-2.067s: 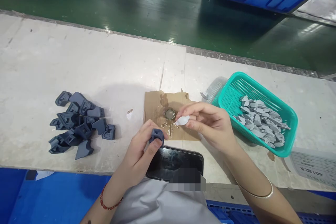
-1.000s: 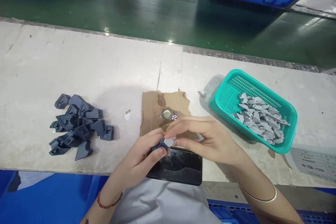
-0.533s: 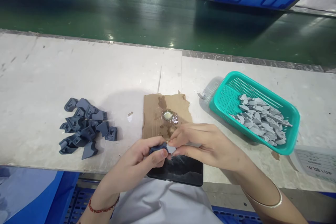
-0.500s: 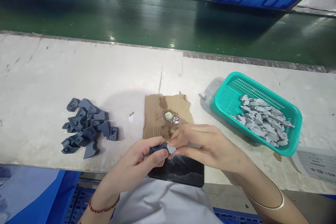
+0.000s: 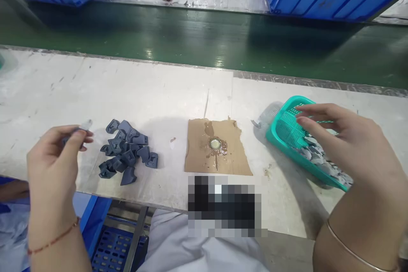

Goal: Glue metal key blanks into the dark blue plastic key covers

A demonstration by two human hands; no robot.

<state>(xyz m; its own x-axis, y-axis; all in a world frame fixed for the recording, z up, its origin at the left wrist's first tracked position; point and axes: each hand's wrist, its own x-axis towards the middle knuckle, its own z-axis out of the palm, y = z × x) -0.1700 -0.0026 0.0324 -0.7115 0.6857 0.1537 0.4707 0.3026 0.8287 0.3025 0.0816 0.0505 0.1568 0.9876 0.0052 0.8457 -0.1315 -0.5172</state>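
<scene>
Far left, my left hand (image 5: 55, 159) pinches a two-tone grey piece (image 5: 85, 126). Far right, my open right hand (image 5: 357, 148) overhangs a perforated teal plastic basket (image 5: 276, 137).

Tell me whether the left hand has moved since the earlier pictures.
Yes, to the left: the left hand was close beside the cardboard and is now beyond the dark blocks.

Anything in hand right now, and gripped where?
Left hand: a piece, pinched by its dark end between thumb and fingers, pale end sticking out. Right hand: nothing visible, open over the basket.
</scene>
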